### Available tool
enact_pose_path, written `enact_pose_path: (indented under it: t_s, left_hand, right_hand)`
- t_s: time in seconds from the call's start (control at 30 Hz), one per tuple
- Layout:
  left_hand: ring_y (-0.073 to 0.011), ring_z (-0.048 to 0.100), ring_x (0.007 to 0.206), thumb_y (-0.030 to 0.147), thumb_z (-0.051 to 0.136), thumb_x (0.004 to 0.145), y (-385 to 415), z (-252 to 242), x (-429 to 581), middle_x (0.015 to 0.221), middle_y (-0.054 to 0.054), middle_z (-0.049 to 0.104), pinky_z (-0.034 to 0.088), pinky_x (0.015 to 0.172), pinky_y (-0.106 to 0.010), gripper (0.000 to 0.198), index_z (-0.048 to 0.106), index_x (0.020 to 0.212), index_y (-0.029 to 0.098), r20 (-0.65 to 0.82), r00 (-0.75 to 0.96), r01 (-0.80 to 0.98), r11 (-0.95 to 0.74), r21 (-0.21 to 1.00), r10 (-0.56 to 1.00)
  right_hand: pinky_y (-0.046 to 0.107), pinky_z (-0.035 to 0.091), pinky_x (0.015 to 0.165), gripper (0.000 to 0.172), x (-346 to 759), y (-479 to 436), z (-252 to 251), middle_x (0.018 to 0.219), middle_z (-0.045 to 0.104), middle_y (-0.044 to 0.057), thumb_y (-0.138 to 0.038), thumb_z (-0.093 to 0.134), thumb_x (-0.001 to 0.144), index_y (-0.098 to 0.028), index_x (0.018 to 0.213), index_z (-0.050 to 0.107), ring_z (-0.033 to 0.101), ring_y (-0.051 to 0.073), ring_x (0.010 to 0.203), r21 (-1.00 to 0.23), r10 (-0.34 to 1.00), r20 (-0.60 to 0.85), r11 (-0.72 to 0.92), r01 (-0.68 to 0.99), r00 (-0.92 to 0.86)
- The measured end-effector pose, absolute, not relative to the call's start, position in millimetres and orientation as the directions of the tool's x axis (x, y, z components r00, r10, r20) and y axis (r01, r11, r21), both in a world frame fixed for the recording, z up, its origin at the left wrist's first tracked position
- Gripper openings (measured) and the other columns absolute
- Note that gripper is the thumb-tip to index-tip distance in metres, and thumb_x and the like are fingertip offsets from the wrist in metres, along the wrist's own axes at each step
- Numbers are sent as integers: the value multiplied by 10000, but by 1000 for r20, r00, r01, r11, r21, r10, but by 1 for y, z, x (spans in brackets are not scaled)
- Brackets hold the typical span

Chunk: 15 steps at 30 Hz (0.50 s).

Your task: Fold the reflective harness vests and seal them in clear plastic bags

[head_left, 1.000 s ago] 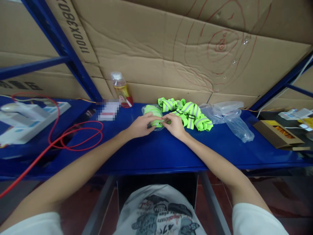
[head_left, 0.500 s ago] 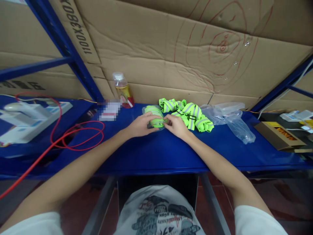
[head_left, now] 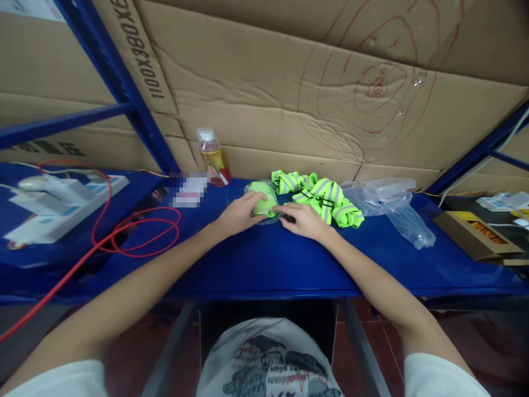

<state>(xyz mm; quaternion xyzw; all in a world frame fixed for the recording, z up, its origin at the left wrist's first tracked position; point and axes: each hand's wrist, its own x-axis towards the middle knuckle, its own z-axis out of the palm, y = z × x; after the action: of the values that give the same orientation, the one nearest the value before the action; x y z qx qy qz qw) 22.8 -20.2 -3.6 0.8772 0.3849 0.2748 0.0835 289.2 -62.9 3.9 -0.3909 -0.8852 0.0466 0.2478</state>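
A rolled neon-green reflective strap bundle [head_left: 264, 199] in a clear plastic bag [head_left: 269, 221] lies on the blue table. My left hand [head_left: 239, 216] is closed around its left side, thumb and fingers curved over it. At the bag's right end, my right hand [head_left: 303, 219] has its fingers on the edge of the plastic, with a small dark gap or piece under the fingertips that I cannot make out. Just behind my right hand, loose neon-green reflective straps [head_left: 326, 193] with grey stripes and black buckles lie in a heap.
Crumpled clear plastic bags [head_left: 388, 204] lie right of the heap. A drink bottle [head_left: 214, 160] stands at the back by the cardboard wall [head_left: 256, 99]. To the left are a red cable [head_left: 144, 251] and a white power strip [head_left: 66, 212]; an open cardboard box [head_left: 475, 237] sits far right.
My right fingers have gone from a pinch at the bundle's end to a flatter, more stretched position along the bag's edge. My left hand keeps its hold. The view has shifted slightly.
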Motion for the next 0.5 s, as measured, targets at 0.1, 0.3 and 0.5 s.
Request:
enact_pose_path:
  t_s: [0.1, 0.3, 0.5]
  left_hand:
    - [-185, 637, 776, 532, 754, 942, -15, 2, 15, 925, -21, 667, 502, 709, -276, 473, 722, 1295, 219, 409, 597, 590, -723, 359, 690]
    - [-111, 556, 651, 495, 722, 988, -17, 21, 12, 847, -28, 663, 474, 607, -217, 350, 839, 1123, 194, 558, 544, 349, -774, 528, 627]
    - [-174, 690, 833, 616, 860, 884, -37, 55, 8, 978, -92, 699, 610, 729, -269, 521, 836, 1190, 195, 672, 344, -23, -710, 704, 656]
  right_hand:
    - [320, 578, 911, 368, 288, -59, 0, 1260, 768, 110, -196, 570, 1072, -257, 1394, 738, 707, 240, 1172, -150, 692, 415, 693, 706, -591]
    - [379, 595, 1024, 271, 280, -50, 1, 1191, 800, 100, -348, 573, 1123, -261, 1135, 829, 751, 234, 1110, -355, 670, 555, 727, 588, -493]
    - [386, 652, 849, 316, 274, -68, 34, 1101, 803, 81, -551, 711, 1004, -245, 932, 738, 763, 232, 998, -692, 747, 654, 654, 306, -118]
